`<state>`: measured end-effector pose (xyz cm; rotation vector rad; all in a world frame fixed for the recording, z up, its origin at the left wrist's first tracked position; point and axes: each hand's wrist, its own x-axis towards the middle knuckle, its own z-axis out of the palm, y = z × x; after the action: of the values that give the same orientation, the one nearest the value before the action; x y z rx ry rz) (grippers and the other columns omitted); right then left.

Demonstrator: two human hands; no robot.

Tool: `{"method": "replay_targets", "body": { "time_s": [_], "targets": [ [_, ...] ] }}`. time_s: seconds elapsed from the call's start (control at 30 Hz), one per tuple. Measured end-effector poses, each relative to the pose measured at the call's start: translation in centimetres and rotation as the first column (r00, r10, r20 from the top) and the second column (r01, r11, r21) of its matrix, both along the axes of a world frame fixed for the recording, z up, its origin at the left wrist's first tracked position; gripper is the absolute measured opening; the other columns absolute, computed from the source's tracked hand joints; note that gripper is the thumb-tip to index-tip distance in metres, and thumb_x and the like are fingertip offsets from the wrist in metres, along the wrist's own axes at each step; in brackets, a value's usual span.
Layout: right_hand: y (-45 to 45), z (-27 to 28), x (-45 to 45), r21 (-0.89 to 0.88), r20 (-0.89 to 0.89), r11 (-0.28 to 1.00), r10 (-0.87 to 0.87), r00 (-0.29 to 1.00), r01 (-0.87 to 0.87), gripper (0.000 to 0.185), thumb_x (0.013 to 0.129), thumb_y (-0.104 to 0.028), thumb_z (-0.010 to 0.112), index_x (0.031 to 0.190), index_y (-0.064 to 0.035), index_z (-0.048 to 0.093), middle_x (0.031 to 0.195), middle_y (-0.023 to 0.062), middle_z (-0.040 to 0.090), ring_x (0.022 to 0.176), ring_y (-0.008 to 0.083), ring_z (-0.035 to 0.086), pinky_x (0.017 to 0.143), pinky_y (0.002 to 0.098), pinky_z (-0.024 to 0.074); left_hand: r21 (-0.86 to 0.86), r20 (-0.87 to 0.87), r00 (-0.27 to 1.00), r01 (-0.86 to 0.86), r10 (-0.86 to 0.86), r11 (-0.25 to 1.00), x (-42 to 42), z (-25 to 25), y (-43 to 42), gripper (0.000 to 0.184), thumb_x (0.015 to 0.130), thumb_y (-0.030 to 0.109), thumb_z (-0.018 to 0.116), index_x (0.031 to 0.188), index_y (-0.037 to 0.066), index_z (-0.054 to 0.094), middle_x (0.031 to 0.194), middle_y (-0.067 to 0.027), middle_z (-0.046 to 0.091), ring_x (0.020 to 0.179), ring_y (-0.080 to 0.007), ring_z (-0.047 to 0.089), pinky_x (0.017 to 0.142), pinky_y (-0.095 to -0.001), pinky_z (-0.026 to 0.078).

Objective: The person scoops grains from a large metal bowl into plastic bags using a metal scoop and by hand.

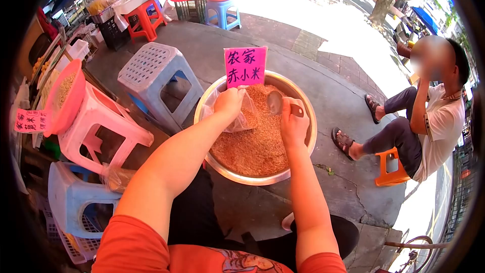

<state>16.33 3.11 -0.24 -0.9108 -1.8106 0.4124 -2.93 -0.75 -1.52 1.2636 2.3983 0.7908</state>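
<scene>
A wide metal basin [312, 136] full of reddish-brown grain [252, 151] stands in front of me. My left hand [230, 103] is closed on the edge of a clear plastic bag [245, 121], which hangs over the grain with some grain showing in or through it. In my right hand [294, 129] is a metal scoop [275, 102], its handle wrapped by my fingers and its round bowl pointing toward the bag. The bowl is just above or touching the grain; I cannot tell which. A pink sign [245, 65] with handwritten characters stands upright at the basin's far side.
Left of the basin are a grey-blue stool [151, 71], a pink stool [96, 116] bearing a pink bowl [63, 98], and a light blue stool [76, 197]. A person [434, 111] sits on an orange stool [391, 167] at right. Baskets and red stools [146, 20] stand farther back.
</scene>
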Motion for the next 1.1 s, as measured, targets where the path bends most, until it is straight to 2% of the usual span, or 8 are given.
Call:
{"method": "replay_targets", "body": {
  "time_s": [0.13, 0.27, 0.6, 0.73, 0.83, 0.97, 1.07, 1.1],
  "targets": [
    [3.2, -5.0, 3.5, -0.278, 0.463, 0.928, -0.097, 0.881, 0.248, 0.030, 0.092, -0.029, 0.049, 0.088, -0.0032, 0.064, 0.075, 0.0158, 0.063, 0.065, 0.0296, 0.063, 0.059, 0.0370, 0.0480, -0.067, -0.075, 0.992, 0.096, -0.101, 0.993, 0.3, -1.0, -1.1, 0.043, 0.087, 0.042, 0.053, 0.087, -0.001, 0.058, 0.081, -0.0195, 0.063, 0.084, -0.0347, 0.062, 0.072, -0.0456, 0.045],
    [2.5, -10.4, 4.7, -0.737, -0.033, 0.674, -0.102, 0.994, 0.045, 0.041, 0.094, -0.030, 0.043, 0.085, 0.0044, 0.063, 0.071, 0.0152, 0.064, 0.051, 0.0195, 0.063, 0.054, 0.0316, 0.0481, -0.136, -0.040, 0.988, 0.144, -0.151, 0.980, 0.6, -1.1, -1.2, 0.041, 0.086, 0.040, 0.054, 0.084, -0.001, 0.057, 0.076, -0.0174, 0.063, 0.081, -0.0320, 0.063, 0.069, -0.0443, 0.045],
    [1.4, -3.7, 1.7, -0.675, -0.424, 0.686, -0.058, 0.904, -0.272, 0.037, 0.096, -0.030, 0.042, 0.088, 0.0008, 0.062, 0.066, 0.0099, 0.063, 0.054, 0.0133, 0.061, 0.051, 0.0257, 0.0474, -0.064, -0.077, 0.990, 0.110, -0.115, 0.992, 0.8, -0.8, -0.7, 0.041, 0.089, 0.038, 0.047, 0.089, -0.001, 0.062, 0.087, -0.0217, 0.064, 0.085, -0.0380, 0.061, 0.074, -0.0488, 0.046],
    [-1.5, -2.0, -1.9, -0.375, -0.153, 0.881, 0.247, 0.957, -0.288, 0.023, 0.093, -0.023, 0.049, 0.091, -0.0042, 0.062, 0.074, 0.0127, 0.063, 0.064, 0.0251, 0.063, 0.059, 0.0345, 0.0475, -0.081, -0.124, 0.986, 0.102, -0.111, 0.992, 0.7, -1.3, -0.9, 0.044, 0.091, 0.039, 0.043, 0.087, 0.000, 0.061, 0.083, -0.0214, 0.064, 0.081, -0.0391, 0.061, 0.071, -0.0497, 0.045],
    [-2.1, -0.4, -2.4, -0.041, 0.009, 0.971, 0.237, 0.971, -0.237, 0.022, 0.093, -0.021, 0.051, 0.092, -0.0023, 0.062, 0.084, 0.0120, 0.061, 0.072, 0.0254, 0.062, 0.063, 0.0330, 0.0479, -0.080, -0.130, 0.987, 0.079, -0.089, 0.994, 0.5, -1.1, -1.0, 0.043, 0.092, 0.037, 0.042, 0.088, -0.001, 0.061, 0.085, -0.0234, 0.063, 0.083, -0.0402, 0.060, 0.071, -0.0505, 0.045],
    [0.5, -1.3, -0.2, -0.034, 0.194, 0.991, -0.120, 0.974, 0.128, 0.017, 0.091, -0.022, 0.051, 0.090, -0.0079, 0.062, 0.082, 0.0125, 0.060, 0.077, 0.0330, 0.060, 0.061, 0.0384, 0.0480, -0.043, -0.122, 0.991, 0.040, -0.045, 0.998, 0.4, -0.3, -1.1, 0.041, 0.092, 0.035, 0.042, 0.086, -0.001, 0.061, 0.084, -0.0228, 0.063, 0.083, -0.0393, 0.061, 0.072, -0.0498, 0.046],
    [2.8, -5.6, 2.1, -0.269, 0.468, 0.917, -0.144, 0.872, 0.295, 0.025, 0.092, -0.026, 0.050, 0.093, -0.0040, 0.062, 0.080, 0.0143, 0.062, 0.070, 0.0299, 0.063, 0.061, 0.0371, 0.0485, 0.006, -0.133, 0.990, 0.050, -0.049, 0.999, 0.2, 0.0, -1.2, 0.041, 0.093, 0.035, 0.042, 0.085, 0.000, 0.061, 0.083, -0.0226, 0.063, 0.082, -0.0395, 0.061, 0.071, -0.0499, 0.046],
    [3.2, -7.8, 2.7, -0.411, 0.319, 0.875, -0.126, 0.939, 0.257, 0.029, 0.093, -0.028, 0.048, 0.093, -0.0027, 0.062, 0.077, 0.0141, 0.063, 0.066, 0.0269, 0.063, 0.058, 0.0353, 0.0487, 0.026, -0.143, 0.988, 0.057, -0.053, 0.998, 0.0, -0.1, -1.2, 0.041, 0.093, 0.034, 0.041, 0.084, -0.001, 0.061, 0.083, -0.0227, 0.063, 0.081, -0.0398, 0.061, 0.071, -0.0501, 0.046]
  ]
}}
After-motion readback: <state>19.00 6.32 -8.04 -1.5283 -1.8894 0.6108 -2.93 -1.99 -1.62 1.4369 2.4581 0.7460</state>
